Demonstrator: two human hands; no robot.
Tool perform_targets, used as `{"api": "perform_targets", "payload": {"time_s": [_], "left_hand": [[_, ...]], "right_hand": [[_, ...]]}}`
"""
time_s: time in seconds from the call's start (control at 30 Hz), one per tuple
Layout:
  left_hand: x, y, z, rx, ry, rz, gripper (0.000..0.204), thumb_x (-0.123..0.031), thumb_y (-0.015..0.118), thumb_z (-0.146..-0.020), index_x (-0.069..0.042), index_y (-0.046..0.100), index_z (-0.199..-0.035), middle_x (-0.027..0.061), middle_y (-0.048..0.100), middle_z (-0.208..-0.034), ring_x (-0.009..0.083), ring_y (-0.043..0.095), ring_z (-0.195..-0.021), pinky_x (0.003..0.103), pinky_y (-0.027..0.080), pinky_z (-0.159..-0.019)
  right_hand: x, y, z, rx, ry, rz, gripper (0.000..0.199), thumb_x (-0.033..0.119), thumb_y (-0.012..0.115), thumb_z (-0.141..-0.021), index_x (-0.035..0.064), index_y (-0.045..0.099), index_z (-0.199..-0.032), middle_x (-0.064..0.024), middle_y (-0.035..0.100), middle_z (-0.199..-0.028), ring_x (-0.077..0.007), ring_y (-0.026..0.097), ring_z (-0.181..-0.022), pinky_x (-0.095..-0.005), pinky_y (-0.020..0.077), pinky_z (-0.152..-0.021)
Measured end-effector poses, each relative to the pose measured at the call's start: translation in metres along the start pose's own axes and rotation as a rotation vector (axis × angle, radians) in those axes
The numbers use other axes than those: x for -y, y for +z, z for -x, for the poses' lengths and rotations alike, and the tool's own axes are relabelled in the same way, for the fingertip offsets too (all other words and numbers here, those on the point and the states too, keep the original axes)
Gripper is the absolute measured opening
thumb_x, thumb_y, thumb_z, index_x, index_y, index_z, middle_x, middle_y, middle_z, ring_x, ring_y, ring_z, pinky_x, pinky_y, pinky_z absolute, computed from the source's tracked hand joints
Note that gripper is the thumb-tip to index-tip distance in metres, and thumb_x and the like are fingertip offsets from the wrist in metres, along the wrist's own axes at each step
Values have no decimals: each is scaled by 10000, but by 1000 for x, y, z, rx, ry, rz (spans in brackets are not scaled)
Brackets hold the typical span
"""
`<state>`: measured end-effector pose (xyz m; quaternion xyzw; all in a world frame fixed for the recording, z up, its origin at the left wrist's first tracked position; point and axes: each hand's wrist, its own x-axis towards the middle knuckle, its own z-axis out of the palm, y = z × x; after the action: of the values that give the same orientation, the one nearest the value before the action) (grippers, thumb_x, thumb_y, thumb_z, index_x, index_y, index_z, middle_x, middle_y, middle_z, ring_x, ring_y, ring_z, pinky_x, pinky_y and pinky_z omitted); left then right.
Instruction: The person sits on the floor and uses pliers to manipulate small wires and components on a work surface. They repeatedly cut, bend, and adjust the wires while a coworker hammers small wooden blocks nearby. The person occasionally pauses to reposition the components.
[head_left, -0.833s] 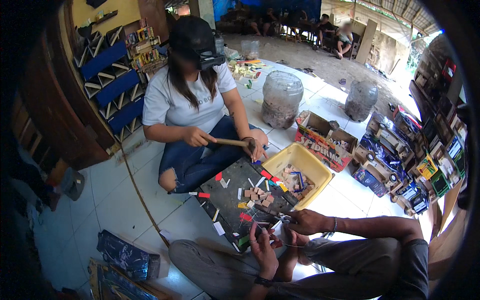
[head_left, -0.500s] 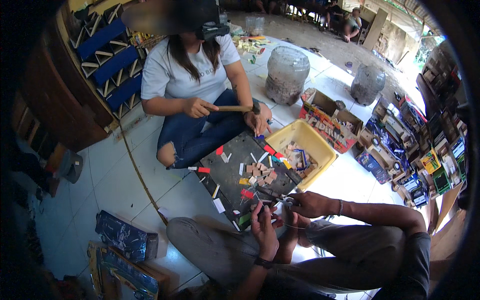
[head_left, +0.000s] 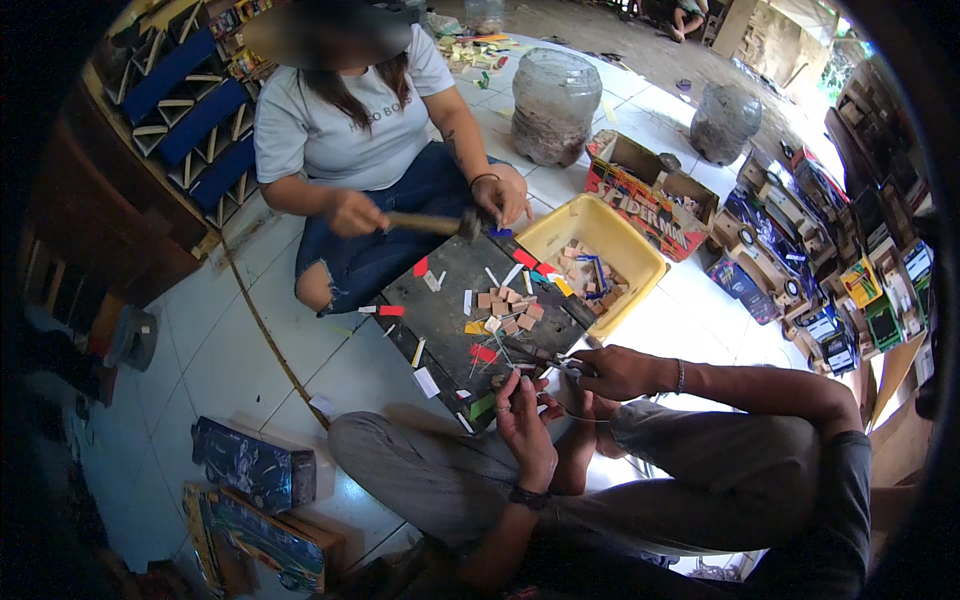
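With the wooden-handled hammer (head_left: 425, 222) of a co-worker (head_left: 360, 135) now lower, at twelve o'clock over the dark rectangular board (head_left: 430, 325), pinches seemingly thin silvery wire (head_left: 580, 415) in left hand (head_left: 526, 428) at five and clasps grey metal pliers (head_left: 567, 362) in right hand (head_left: 617, 371) at four, apparently for steadiness.

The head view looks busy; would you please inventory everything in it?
Board: one, black, centre
Tub: one, yellow, beside board
Blocks: many, brown, board and tub
Chips: many, mixed, on board
Carton: one, red, behind tub
Jugs: at least two, clear, beyond tub
Toy trucks: several, mixed, right
Panels: three, blue, upper left
Boxes: two, mostly blue, lower left
Co-worker: one, white shirt, across board
Hammer: one, brown handle, with co-worker
Tiles: many, white, around
Metal tool: one, grey, over board
Legs: two, grey trousers, bottom
Left hand: one, dark wristband, near board; hold unclear
Right hand: one, pale bracelet, holding metal tool
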<state>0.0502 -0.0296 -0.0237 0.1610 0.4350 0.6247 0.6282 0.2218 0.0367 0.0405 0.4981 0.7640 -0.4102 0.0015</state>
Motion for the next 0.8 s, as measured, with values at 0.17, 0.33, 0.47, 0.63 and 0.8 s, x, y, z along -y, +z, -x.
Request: {"api": "perform_targets", "payload": {"time_s": [0.17, 0.33, 0.47, 0.63, 0.8], "left_hand": [[2, -2, -1, 19, 6, 8, 318, -275, 571, -977, -118, 515, -1248, 64, 636, -1039, 108, 558, -760, 249, 500, -627], [5, -2, -2, 10, 5, 10, 326, -279, 578, -974, -120, 519, -1253, 62, 644, -1029, 106, 563, -764, 249, 488, -626], [6, -2, -2, -16, 16, -10, 327, -269, 590, -967, -113, 533, -1248, 68, 650, -1028, 94, 568, -731, 232, 489, -599], [6, -1, -2, -26, 19, 21, 316, -242, 609, -955, -101, 549, -1231, 80, 658, -998, 77, 577, -663, 206, 515, -568], [4, 1, -1, -38, 26, 16, 321, -246, 607, -957, -103, 548, -1238, 78, 651, -999, 76, 572, -663, 201, 511, -568]], "right_hand": [[1, 3, -1, 40, -84, -47, 379, 224, 548, -890, -35, 536, -1165, -235, 669, -874, -357, 667, -817, -438, 528, -749], [6, 5, -3, 31, -91, -61, 376, 238, 546, -897, -24, 538, -1167, -226, 672, -852, -358, 673, -799, -442, 528, -733], [6, 7, -3, 23, -82, -60, 369, 240, 544, -896, -20, 538, -1158, -222, 670, -815, -371, 670, -768, -452, 528, -706], [2, 10, -5, -10, -126, -18, 362, 240, 547, -890, -26, 541, -1135, -225, 662, -794, -383, 664, -761, -455, 528, -699], [3, 10, -7, -9, -108, 2, 364, 205, 554, -878, -34, 536, -1152, -219, 662, -807, -354, 669, -773, -432, 531, -706]]}}
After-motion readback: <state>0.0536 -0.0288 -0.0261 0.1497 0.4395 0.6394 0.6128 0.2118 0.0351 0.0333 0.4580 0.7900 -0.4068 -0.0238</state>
